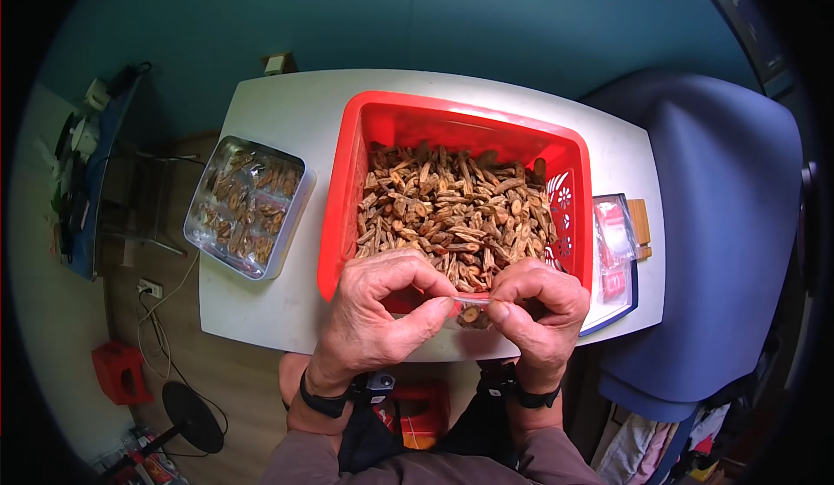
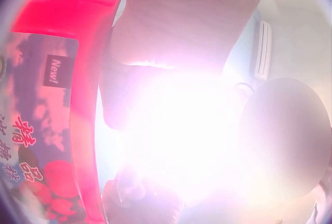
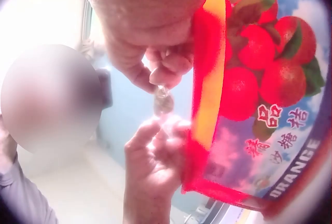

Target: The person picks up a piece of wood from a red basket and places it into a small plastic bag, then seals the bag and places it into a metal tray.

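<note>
A small clear bag [image 1: 473, 316] with a red strip along its top and brown slices inside hangs between both hands at the near edge of a red basket [image 1: 347, 146]. The left hand [image 1: 380, 311] pinches one end of the strip between thumb and forefinger; the right hand [image 1: 543, 309] pinches the other end. Brown dried root pieces [image 1: 460, 202] heap inside the basket. In the right wrist view the bag [image 3: 163, 102] shows between the right hand [image 3: 150, 26] and the left hand [image 3: 153, 174]. Glare washes out much of the left wrist view.
On the white table [image 1: 282, 102], a metal tin [image 1: 300, 198] of filled bags stands left of the basket. Right of it lie flat red-striped bags [image 1: 612, 233] on a tray, beside a wooden block [image 1: 639, 224]. A blue-covered object [image 1: 712, 242] stands at the far right.
</note>
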The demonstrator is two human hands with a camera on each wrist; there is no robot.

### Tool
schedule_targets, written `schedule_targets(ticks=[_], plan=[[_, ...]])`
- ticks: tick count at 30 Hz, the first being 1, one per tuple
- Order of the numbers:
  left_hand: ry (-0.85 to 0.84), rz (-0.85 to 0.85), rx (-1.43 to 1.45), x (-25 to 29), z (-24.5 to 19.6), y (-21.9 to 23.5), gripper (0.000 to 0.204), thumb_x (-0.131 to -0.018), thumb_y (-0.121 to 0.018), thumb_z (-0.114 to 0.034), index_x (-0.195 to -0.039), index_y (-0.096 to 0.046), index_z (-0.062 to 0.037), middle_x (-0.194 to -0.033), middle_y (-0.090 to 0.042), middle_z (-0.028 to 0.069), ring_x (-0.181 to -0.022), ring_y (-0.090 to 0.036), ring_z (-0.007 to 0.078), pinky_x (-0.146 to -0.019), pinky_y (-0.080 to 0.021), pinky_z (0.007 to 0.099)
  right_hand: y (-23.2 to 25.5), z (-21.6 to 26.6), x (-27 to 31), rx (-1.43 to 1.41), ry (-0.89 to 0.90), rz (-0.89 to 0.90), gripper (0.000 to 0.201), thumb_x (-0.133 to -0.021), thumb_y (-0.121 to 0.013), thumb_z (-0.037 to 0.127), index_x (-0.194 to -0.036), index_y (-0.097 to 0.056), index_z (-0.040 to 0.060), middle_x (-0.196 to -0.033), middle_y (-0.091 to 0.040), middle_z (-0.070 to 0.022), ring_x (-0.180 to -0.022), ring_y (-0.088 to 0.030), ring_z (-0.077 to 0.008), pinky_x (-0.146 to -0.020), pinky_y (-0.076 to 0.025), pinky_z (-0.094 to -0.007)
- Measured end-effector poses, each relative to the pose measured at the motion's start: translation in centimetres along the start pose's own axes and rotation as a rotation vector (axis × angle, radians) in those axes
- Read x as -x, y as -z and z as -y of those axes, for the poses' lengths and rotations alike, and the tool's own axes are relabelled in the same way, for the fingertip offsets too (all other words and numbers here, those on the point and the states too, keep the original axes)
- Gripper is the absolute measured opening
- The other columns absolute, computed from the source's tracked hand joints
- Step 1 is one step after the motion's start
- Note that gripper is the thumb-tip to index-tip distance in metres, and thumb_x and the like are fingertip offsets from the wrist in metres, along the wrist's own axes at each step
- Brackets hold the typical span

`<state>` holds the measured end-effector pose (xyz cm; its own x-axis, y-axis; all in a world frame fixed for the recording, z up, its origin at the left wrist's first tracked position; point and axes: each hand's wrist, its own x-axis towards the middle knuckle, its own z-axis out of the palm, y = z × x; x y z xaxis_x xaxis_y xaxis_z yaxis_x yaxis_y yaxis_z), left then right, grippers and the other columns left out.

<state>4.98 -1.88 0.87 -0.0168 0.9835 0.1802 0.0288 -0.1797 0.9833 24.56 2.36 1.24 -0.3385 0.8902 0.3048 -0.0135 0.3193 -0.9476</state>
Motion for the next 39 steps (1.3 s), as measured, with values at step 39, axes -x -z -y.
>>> schedule_targets(ticks=[39], plan=[[0.316, -0.609, 0.123, 6.3, -0.4, 12.7, 0.012, -0.084, -0.067, -0.005, -0.093, -0.06, -0.0006, -0.08, -0.07, 0.0102, -0.063, -0.067, 0.0122, -0.051, -0.052, 0.0213, -2.2, 1.2, 1.9, 0.19, 0.181, 0.202, 0.015, -0.078, -0.071, -0.007, -0.091, -0.069, -0.0007, -0.071, -0.063, -0.0075, -0.055, -0.056, -0.0142, -0.051, -0.042, -0.0255]])
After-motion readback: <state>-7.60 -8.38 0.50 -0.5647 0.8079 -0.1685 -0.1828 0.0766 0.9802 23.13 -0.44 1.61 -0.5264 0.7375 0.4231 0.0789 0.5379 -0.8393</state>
